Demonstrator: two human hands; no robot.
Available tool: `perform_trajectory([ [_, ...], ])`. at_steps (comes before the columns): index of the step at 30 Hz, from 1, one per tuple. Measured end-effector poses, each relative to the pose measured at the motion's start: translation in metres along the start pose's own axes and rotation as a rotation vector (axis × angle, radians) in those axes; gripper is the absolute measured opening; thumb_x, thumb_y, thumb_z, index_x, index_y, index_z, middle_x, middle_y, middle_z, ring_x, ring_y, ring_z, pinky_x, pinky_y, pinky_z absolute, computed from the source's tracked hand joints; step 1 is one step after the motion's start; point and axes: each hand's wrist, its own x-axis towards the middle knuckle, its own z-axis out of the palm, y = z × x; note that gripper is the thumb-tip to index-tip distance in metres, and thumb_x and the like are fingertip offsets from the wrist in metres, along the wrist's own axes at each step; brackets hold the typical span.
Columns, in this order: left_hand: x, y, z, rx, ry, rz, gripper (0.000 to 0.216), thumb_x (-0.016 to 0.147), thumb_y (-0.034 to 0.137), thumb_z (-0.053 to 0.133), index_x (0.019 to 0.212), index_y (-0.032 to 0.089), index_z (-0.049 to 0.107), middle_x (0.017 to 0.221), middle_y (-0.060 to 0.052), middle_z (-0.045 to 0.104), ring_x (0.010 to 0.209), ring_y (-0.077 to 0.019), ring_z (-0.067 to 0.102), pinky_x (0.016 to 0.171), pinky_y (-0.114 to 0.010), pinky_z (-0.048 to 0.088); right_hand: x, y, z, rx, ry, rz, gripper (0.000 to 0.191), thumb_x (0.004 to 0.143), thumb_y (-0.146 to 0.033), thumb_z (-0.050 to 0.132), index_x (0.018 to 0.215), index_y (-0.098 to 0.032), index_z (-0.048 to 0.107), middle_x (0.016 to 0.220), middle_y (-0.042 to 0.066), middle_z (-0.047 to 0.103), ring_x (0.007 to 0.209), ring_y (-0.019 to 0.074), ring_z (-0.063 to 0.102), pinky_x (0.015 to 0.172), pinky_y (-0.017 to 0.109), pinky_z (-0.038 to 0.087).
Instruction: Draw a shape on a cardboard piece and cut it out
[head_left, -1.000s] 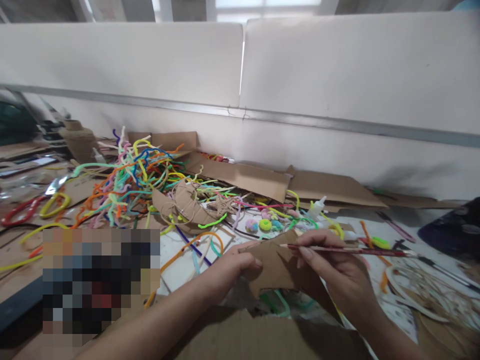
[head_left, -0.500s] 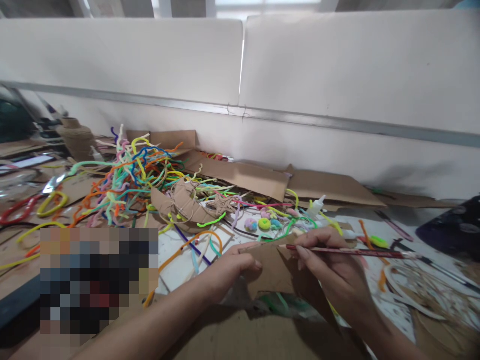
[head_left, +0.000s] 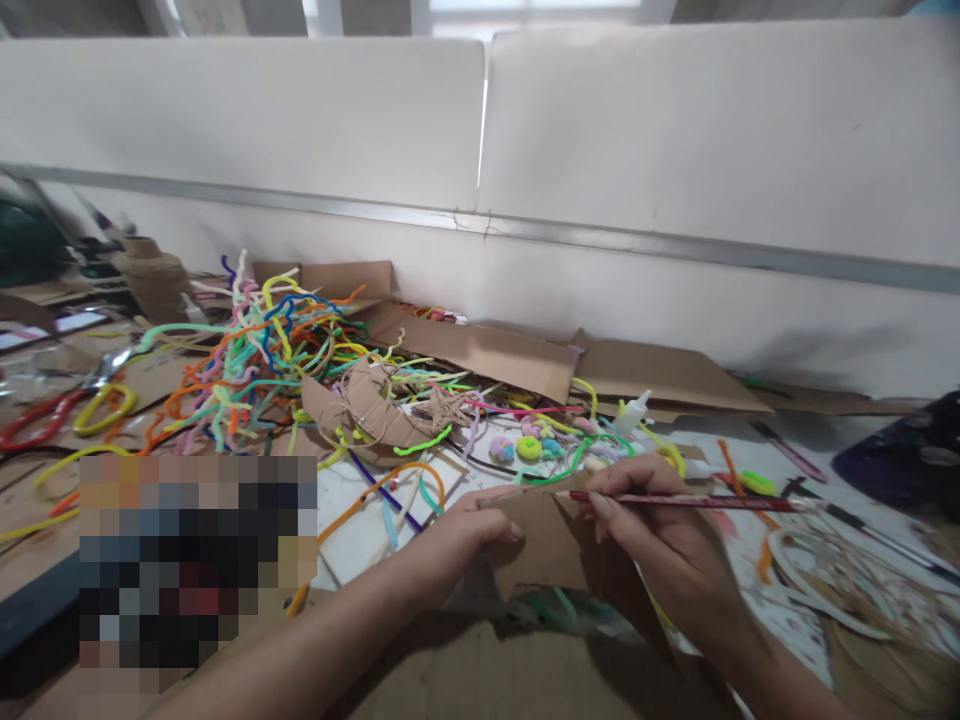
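A piece of brown cardboard (head_left: 541, 548) is tilted up in front of me. On its left edge my left hand (head_left: 476, 535) is closed, thumb on the near face and the other fingers mostly hidden behind. My right hand (head_left: 667, 525) pinches a dark red pencil (head_left: 697, 502) near its point. The pencil's tip touches the cardboard close to its upper edge. Beyond the hands lie small fuzzy coils, among them a yellow-green ring (head_left: 528, 447), and a white glue bottle (head_left: 634, 412).
A heap of colourful pipe cleaners (head_left: 255, 350) fills the left middle. Near it are a cardboard crescent (head_left: 379, 405) wound with twine and red-handled scissors (head_left: 41, 420). Cardboard sheets (head_left: 480, 350) lie along the white wall. Loose twine (head_left: 862, 575) is at right.
The pencil's back end has swung slightly while its tip stays at nearly the same spot. At far left a brown piece has come into view. My left hand holds still.
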Motion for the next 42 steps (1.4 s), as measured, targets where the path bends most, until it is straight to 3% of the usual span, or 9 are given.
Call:
perform_trajectory([
  [13, -0.0012, 0.0013, 0.0014, -0.038, -0.010, -0.007, 0.032, 0.060, 0.023, 0.066, 0.090, 0.016, 0.073, 0.070, -0.002, 0.063, 0.064, -0.0163, 0.059, 0.057, -0.024, 0.046, -0.0025, -0.0004, -0.0015, 0.022, 0.003, 0.016, 0.014, 0.102, -0.020, 0.057, 0.092, -0.029, 0.059, 0.078, -0.004, 0.059, 0.070, 0.0174, 0.060, 0.066, 0.031, 0.049],
  [21, -0.0010, 0.0016, 0.0023, -0.048, 0.005, -0.026, 0.034, 0.058, 0.023, 0.066, 0.090, 0.016, 0.072, 0.073, -0.003, 0.066, 0.066, -0.0169, 0.061, 0.059, -0.024, 0.048, -0.0028, 0.0010, -0.0029, -0.011, -0.001, 0.009, 0.014, 0.101, -0.020, 0.058, 0.091, -0.028, 0.060, 0.079, -0.004, 0.058, 0.067, 0.0166, 0.056, 0.059, 0.029, 0.043],
  [42, 0.0004, -0.0006, -0.0001, -0.012, 0.006, -0.007, 0.041, 0.060, 0.025, 0.066, 0.098, 0.015, 0.075, 0.079, -0.005, 0.068, 0.067, -0.0164, 0.061, 0.062, -0.025, 0.047, -0.0049, 0.0042, -0.0035, 0.009, -0.015, 0.083, 0.012, 0.100, -0.020, 0.057, 0.091, -0.027, 0.059, 0.079, -0.002, 0.059, 0.070, 0.0185, 0.056, 0.060, 0.031, 0.042],
])
